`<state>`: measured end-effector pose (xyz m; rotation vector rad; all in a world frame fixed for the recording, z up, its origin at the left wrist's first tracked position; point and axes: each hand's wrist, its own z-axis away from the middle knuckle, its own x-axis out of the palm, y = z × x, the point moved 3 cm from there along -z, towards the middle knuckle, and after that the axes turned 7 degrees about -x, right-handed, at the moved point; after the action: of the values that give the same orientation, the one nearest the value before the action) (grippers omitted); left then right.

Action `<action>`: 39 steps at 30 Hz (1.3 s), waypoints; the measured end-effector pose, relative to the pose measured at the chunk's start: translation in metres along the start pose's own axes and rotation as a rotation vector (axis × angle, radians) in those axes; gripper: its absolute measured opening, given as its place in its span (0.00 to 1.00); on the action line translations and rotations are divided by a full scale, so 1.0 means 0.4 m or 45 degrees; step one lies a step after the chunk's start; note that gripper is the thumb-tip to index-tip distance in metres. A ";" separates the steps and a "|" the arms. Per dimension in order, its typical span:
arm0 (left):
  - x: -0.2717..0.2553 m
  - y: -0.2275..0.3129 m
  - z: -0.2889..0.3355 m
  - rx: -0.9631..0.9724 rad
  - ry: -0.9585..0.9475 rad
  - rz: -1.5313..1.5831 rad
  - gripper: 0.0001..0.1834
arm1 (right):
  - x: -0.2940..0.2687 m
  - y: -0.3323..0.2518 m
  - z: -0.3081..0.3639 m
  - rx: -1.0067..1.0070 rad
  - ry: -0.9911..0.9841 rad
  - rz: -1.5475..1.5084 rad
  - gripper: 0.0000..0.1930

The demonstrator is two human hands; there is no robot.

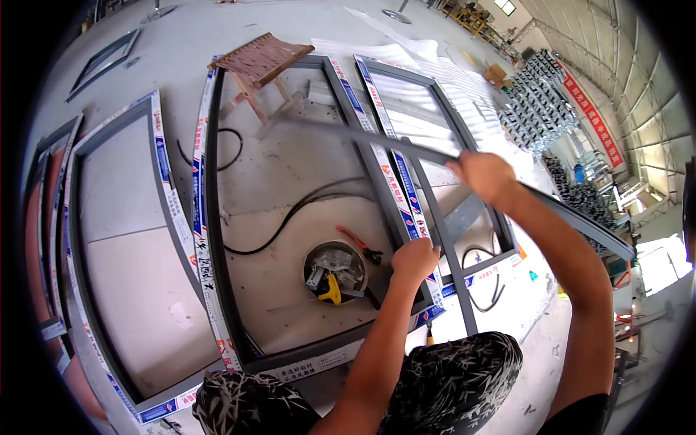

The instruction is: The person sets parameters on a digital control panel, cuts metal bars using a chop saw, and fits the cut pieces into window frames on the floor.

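My right hand (484,176) grips a long dark grey strip (362,136) that stretches from the upper left across to the far right, held above the floor. My left hand (415,259) is closed on the taped mullion (388,185) of a grey window frame (214,217) lying flat on the floor. My knees in patterned trousers (449,380) sit at the frame's near edge.
A round tin (335,270) with a yellow tool and small parts lies inside the frame, red-handled pliers (359,243) beside it. A black cable (290,217) loops over the floor. A wooden stool (259,64) stands at the frame's far end. More frames (123,239) lie left; metal racks (540,101) right.
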<state>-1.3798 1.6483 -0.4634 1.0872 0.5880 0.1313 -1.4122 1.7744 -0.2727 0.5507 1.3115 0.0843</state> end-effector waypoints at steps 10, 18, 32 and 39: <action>0.049 -0.138 -0.054 -0.342 0.241 0.250 0.19 | -0.151 -0.070 -0.009 -0.027 0.074 0.178 0.27; -0.076 -0.095 0.007 -0.263 0.575 0.375 0.18 | -0.044 0.099 0.122 0.146 -0.066 0.133 0.26; -0.390 0.202 0.065 0.900 0.480 -0.855 0.20 | 0.047 0.263 0.373 -0.250 0.804 0.170 0.29; -0.773 0.176 0.197 0.416 0.828 -0.152 0.28 | -0.102 -0.183 0.147 -0.378 1.423 -0.625 0.30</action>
<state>-1.5866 1.5014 -0.2578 1.3234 1.2897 0.2970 -1.3867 1.6762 -0.2590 -0.1538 2.4317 0.1906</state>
